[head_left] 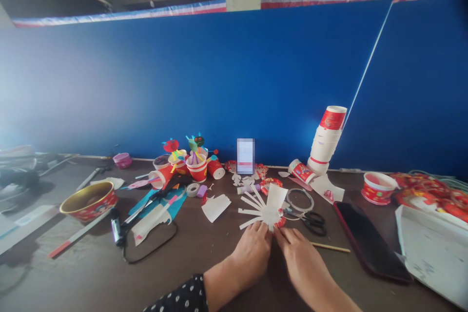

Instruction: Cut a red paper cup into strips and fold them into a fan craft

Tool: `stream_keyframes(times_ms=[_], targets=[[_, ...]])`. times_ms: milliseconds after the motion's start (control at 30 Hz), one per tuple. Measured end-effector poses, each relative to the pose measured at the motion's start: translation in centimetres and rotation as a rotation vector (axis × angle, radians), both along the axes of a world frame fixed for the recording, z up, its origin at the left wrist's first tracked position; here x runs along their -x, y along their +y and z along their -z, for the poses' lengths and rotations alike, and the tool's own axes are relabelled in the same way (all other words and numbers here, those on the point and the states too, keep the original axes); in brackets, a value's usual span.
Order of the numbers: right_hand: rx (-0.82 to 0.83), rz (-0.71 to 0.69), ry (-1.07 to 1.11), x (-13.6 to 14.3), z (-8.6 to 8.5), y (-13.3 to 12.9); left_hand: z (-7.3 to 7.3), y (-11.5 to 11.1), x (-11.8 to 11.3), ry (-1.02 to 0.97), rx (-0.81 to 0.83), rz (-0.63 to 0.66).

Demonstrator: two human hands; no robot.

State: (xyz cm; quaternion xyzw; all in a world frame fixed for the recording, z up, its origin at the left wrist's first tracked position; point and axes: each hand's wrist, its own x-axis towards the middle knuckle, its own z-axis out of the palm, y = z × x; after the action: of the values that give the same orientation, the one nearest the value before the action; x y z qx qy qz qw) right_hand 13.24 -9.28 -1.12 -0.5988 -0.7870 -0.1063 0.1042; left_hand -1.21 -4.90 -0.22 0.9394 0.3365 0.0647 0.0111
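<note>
A cut paper cup (269, 213) lies with its white strips fanned out to the left and one wide white flap standing toward the back. At its near edge, my left hand (255, 246) is closed with fingertips pressed on the paper. Close beside it on the right, my right hand (298, 251) has its fingers together on the same piece, near a curled red strip (281, 219). Just right of the paper lie black-handled scissors (315, 222) and a coil of wire (300, 200). The fingertips are partly hidden.
A wooden stick (331, 247), dark phone (373, 241) and white tray (435, 253) are to the right. Stacked cups (326, 144) stand behind. On the left are a gold-lined bowl (89, 202), a corded tool (117, 228) and decorated cups (197, 168). A lit screen (245, 156) stands at the back.
</note>
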Motion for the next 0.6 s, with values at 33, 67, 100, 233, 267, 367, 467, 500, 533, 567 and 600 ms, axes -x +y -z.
stream_keyframes(times_ms=[33, 67, 100, 233, 267, 367, 467, 500, 533, 567, 600], targets=[[0.014, -0.013, 0.003, 0.0, -0.1, -0.1, 0.0, 0.0, -0.1, 0.006, 0.002, 0.003], [0.026, -0.023, 0.005, 0.0, -0.2, -0.2, 0.0, 0.0, -0.1, 0.012, 0.005, 0.004], [0.036, -0.032, 0.003, 0.1, -0.3, -0.3, 0.0, 0.1, -0.2, 0.018, 0.007, 0.001], [0.038, -0.016, -0.034, 0.4, 0.0, -0.3, -0.1, 0.1, -0.3, 0.001, -0.008, -0.029], [0.033, -0.004, -0.043, 0.4, 0.1, -0.3, -0.1, 0.1, -0.3, -0.013, -0.016, -0.031], [0.033, 0.021, -0.052, 0.4, 0.2, -0.1, 0.2, 0.0, -0.1, -0.062, -0.038, -0.01], [0.066, 0.022, -0.038, 0.1, 0.1, 0.3, 0.5, -0.2, 0.1, -0.079, -0.041, 0.005], [0.073, 0.024, -0.032, 0.1, 0.1, 0.4, 0.6, -0.2, 0.1, -0.074, -0.038, 0.004], [0.074, 0.027, -0.025, 0.1, 0.1, 0.5, 0.6, -0.2, 0.1, -0.065, -0.035, 0.002], [0.071, 0.029, -0.018, 0.1, 0.1, 0.6, 0.7, -0.2, 0.2, -0.054, -0.03, 0.0], [0.062, 0.03, -0.012, 0.1, 0.1, 0.7, 0.7, -0.2, 0.1, -0.043, -0.024, -0.002]])
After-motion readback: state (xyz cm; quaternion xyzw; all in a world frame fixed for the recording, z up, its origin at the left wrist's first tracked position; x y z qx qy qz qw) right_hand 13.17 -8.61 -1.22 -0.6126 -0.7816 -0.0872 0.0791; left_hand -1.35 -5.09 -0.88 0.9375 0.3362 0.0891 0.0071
